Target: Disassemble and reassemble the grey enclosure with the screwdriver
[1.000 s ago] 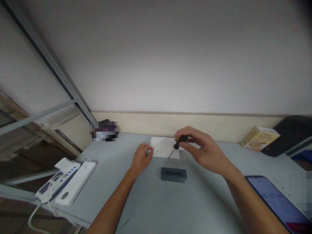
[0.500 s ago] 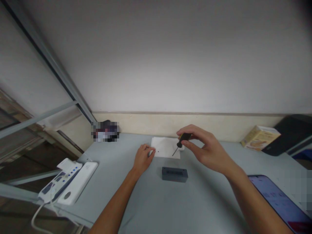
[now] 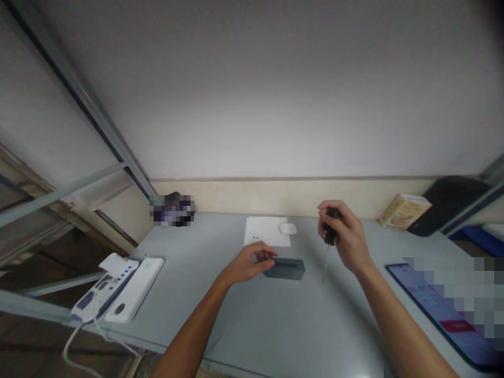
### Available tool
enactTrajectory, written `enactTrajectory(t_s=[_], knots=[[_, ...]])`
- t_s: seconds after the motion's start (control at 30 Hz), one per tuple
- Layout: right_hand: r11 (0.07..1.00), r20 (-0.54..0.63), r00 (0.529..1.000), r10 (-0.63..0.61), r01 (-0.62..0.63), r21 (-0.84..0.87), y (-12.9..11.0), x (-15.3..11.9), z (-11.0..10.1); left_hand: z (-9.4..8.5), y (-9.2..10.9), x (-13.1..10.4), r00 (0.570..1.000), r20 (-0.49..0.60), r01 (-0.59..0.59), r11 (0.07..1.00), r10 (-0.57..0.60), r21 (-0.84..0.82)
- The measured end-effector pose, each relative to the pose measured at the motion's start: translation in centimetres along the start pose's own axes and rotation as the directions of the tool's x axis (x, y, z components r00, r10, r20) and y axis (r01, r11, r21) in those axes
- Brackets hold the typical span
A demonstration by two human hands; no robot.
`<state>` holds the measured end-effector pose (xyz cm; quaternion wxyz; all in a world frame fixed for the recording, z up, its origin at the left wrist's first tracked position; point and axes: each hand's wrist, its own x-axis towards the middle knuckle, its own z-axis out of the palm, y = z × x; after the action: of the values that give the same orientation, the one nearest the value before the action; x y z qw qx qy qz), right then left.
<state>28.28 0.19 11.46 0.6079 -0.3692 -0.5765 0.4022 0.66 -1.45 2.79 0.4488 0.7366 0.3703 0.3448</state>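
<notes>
A dark grey slotted box [image 3: 289,269] lies on the grey table [image 3: 307,325]. At its left end is my left hand [image 3: 252,261], with thumb and fingers closed round that end. My right hand [image 3: 344,233], raised to the right of the box, grips the dark handle of a screwdriver [image 3: 332,231], whose thin shaft points down. Behind the box lies a white sheet [image 3: 263,231] with small dark specks near its front left. A small white rounded object [image 3: 287,229] rests at the sheet's right side.
A power strip [image 3: 104,289] and a white slab [image 3: 136,289] lie at the left edge. A phone-like screen [image 3: 429,299] lies at the right. At the back right stand a yellow box [image 3: 405,211] and a black object [image 3: 449,202]. A blurred item [image 3: 173,209] is back left.
My left hand has moved from the white sheet to the grey box and taken hold of its left end. My right hand has moved right with the screwdriver, which now points more steeply down.
</notes>
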Motion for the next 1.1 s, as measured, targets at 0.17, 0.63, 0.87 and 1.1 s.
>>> enactTrajectory(t_s=[0.17, 0.63, 0.87, 1.1], knots=[[0.933, -0.028, 0.942, 0.333, -0.334, -0.135, 6.4, -3.9, -0.3, 1.8, -1.2, 0.7, 0.983, -0.184, 0.020, 1.000, -0.021, -0.005], [0.923, -0.055, 0.973, 0.226, -0.232, -0.308, 8.4, -6.9, 0.2, 4.2, -0.9, -0.6, 0.943, -0.158, -0.217, 0.902, 0.292, 0.372], [0.929, -0.112, 0.976, 0.190, -0.215, -0.301, 9.4, -6.8, 0.4, 4.1, -1.6, -0.3, 0.937, -0.208, -0.178, 0.893, 0.282, 0.413], [0.930, -0.135, 0.968, 0.212, -0.242, -0.278, 10.0, -6.8, 0.5, 3.5, -1.4, 0.1, 0.945, -0.197, -0.154, 0.886, 0.262, 0.438]])
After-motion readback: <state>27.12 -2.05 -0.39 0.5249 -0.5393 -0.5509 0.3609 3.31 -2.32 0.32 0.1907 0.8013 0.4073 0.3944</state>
